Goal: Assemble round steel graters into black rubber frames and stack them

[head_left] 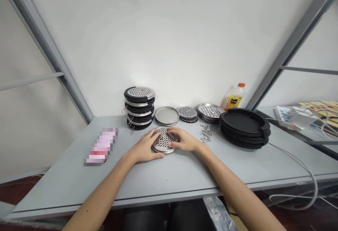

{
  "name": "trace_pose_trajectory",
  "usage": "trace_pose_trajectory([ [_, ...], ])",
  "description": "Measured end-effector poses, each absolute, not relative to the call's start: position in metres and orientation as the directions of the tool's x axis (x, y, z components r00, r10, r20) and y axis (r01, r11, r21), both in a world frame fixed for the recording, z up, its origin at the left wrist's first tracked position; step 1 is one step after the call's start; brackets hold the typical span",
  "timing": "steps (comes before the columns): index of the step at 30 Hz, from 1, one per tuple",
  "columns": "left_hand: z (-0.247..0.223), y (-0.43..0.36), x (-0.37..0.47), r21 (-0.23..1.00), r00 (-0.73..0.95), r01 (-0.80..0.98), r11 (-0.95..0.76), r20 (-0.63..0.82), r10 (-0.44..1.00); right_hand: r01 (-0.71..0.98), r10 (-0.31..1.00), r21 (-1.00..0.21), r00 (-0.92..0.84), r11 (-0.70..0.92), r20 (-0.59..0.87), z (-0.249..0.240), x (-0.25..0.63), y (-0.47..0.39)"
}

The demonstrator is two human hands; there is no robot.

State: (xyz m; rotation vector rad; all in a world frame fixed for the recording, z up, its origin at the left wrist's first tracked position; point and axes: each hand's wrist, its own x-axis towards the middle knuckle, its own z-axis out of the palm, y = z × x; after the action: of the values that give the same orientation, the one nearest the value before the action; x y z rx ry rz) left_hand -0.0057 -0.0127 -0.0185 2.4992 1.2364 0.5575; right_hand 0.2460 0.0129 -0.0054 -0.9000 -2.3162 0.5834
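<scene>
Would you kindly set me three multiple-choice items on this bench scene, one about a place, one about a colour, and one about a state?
1. Where does the bottle stand?
A. behind the black rings
B. by the pink packet
C. on the finished stack

2. What colour is the bottle's cap?
A. blue
B. orange
C. green

3. How does the perforated disc lie?
A. lifted in the air
B. upright against the wall
C. flat on the table

Key: 1 A, it stands by the wall behind them; 2 B, the cap is orange; 3 C, left hand and right hand rest on it.
</scene>
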Motion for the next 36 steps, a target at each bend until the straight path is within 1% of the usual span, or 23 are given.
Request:
trace_pose_trajectory([
  [3, -0.019, -0.012, -0.005, 0.429, 0.54, 0.704, -0.566, 0.194, 0.819, 0.507, 0.752, -0.567, -0.543, 0.649, 0.374, -0.004, 0.246, 0.015],
  [6, -0.017, -0.013, -0.004, 0.437, 0.527, 0.7, -0.565, 0.218, 0.821, 0.561, 0.783, -0.547, -0.484, 0.621, 0.392, -0.003, 0.246, 0.016],
  [9, -0.015, -0.015, -0.003, 0.444, 0.561, 0.657, -0.609, 0.251, 0.789, 0.569, 0.77, -0.519, -0.463, 0.638, 0.438, -0.005, 0.244, 0.015],
  [12, -0.014, -0.015, -0.001, 0.451, 0.578, 0.638, -0.624, 0.255, 0.775, 0.562, 0.738, -0.478, -0.486, 0.674, 0.468, -0.01, 0.241, 0.013],
  [14, -0.015, -0.015, 0.001, 0.449, 0.576, 0.64, -0.624, 0.258, 0.776, 0.574, 0.738, -0.463, -0.524, 0.675, 0.425, -0.015, 0.239, 0.012],
  [16, -0.017, -0.014, 0.001, 0.44, 0.576, 0.65, -0.619, 0.245, 0.78, 0.607, 0.748, -0.44, -0.569, 0.662, 0.341, -0.02, 0.237, 0.012],
  [18, -0.018, -0.013, 0.001, 0.432, 0.58, 0.67, -0.604, 0.205, 0.789, 0.652, 0.761, -0.4, -0.595, 0.644, 0.256, -0.024, 0.236, 0.012],
  [20, -0.017, -0.014, 0.001, 0.426, 0.582, 0.694, -0.581, 0.144, 0.8, 0.686, 0.773, -0.364, -0.599, 0.63, 0.211, -0.026, 0.236, 0.012],
  [23, -0.014, -0.015, 0.002, 0.419, 0.576, 0.722, -0.55, 0.076, 0.814, 0.699, 0.773, -0.333, -0.598, 0.633, 0.215, -0.027, 0.235, 0.011],
  [25, -0.015, -0.016, 0.002, 0.417, 0.575, 0.726, -0.546, 0.068, 0.816, 0.7, 0.769, -0.319, -0.6, 0.638, 0.222, -0.027, 0.234, 0.011],
  [31, -0.018, -0.015, 0.005, 0.41, 0.561, 0.72, -0.56, 0.131, 0.817, 0.718, 0.774, -0.289, -0.601, 0.633, 0.2, -0.018, 0.238, 0.011],
  [36, -0.012, -0.018, 0.004, 0.4, 0.578, 0.709, -0.581, 0.141, 0.804, 0.806, 0.848, -0.27, -0.521, 0.527, 0.1, -0.014, 0.256, 0.017],
])
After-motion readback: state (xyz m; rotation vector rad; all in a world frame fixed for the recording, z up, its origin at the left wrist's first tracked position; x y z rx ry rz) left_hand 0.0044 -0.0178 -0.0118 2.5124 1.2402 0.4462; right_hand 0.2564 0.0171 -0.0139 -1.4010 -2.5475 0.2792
